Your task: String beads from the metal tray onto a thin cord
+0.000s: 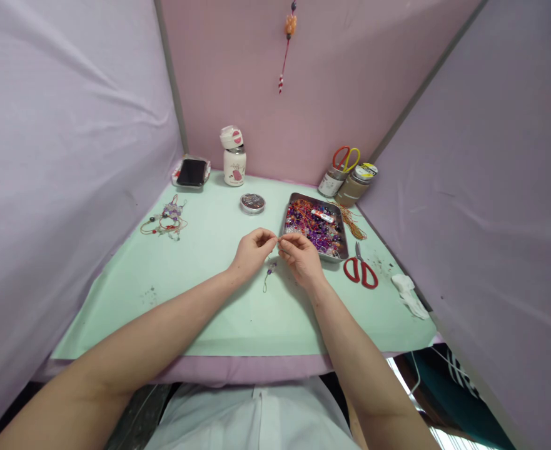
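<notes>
Two grips, left hand and right hand, meet mid-frame, fingertips pinched closed, seemingly on the thin end of a beaded cord showing just below. It should be light and limp, its beads slippery; the cord itself likely pinches best.

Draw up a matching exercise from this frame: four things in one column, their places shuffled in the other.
Things:
1. Red-handled scissors
2. Short beaded strand
3. White printed bottle
4. Tangle of beaded strings

Places:
A. Toward the left edge of the pale green cover
B. Just below the fingertips of the left hand and right hand
C. At the back, near the pink wall
D. Right of the metal tray's near corner

Pairs: 1-D, 2-B, 3-C, 4-A
</notes>
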The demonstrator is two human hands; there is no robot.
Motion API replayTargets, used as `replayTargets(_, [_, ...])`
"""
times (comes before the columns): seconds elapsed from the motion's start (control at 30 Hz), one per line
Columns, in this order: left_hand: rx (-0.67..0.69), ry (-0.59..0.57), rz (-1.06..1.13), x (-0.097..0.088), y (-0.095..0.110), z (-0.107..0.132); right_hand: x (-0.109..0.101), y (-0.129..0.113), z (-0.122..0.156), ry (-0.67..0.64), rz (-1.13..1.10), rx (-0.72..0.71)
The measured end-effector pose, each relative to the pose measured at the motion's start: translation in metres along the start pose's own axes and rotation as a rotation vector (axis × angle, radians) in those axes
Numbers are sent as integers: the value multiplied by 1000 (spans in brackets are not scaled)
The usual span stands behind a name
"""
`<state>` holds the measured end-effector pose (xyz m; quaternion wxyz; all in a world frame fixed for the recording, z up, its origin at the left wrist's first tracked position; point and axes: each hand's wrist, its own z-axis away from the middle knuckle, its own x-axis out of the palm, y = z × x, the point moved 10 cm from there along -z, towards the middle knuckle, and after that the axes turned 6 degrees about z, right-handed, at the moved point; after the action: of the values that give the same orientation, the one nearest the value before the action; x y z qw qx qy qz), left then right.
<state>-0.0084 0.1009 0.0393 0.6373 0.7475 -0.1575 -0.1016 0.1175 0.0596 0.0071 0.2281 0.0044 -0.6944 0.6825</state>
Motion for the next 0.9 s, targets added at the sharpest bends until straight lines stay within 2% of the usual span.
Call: replayTargets(0.9, [41,-14,-42,-1,1,-1,-1,-1,-1,17,46,-31])
